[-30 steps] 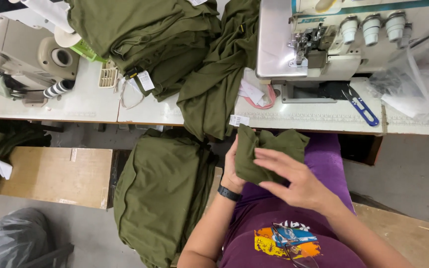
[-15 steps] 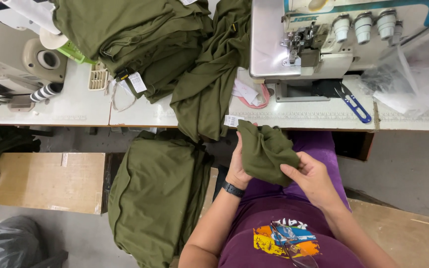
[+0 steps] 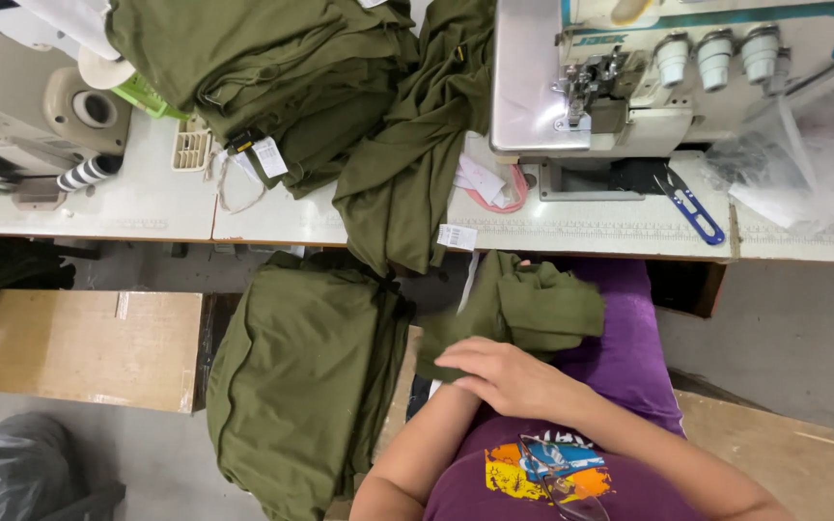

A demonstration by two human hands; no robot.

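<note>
Item: olive-green fabric piece (image 3: 523,309), bunched and folded, lying on the person's lap over purple trousers (image 3: 629,338), just below the tabletop (image 3: 147,207) edge.

Hands: right hand (image 3: 509,376) rests flat, fingers spread and released, on the lower edge of the fabric piece. Left hand is hidden under the right forearm and the cloth; cannot tell whether it grips anything.

Adjacent, left of lap: large stack of olive garments (image 3: 306,376) hanging over a low support, touching the lap piece's side; beside it a cardboard box (image 3: 84,347), top closed, contents not visible.

On tabletop: overlock sewing machine (image 3: 610,87) directly ahead, with three thread knobs; blue-handled thread snips (image 3: 692,207) at its base; pink cord with paper tags (image 3: 485,183); a long olive garment (image 3: 417,154) draped over the front edge, with a white tag (image 3: 457,236) hanging between tabletop and lap; folded olive pile (image 3: 253,68) further left; small cream plastic piece (image 3: 191,150); second machine (image 3: 31,116) at far left; clear plastic bag (image 3: 803,164) at far right.

Floor, lower left: grey plastic bag (image 3: 12,473).
</note>
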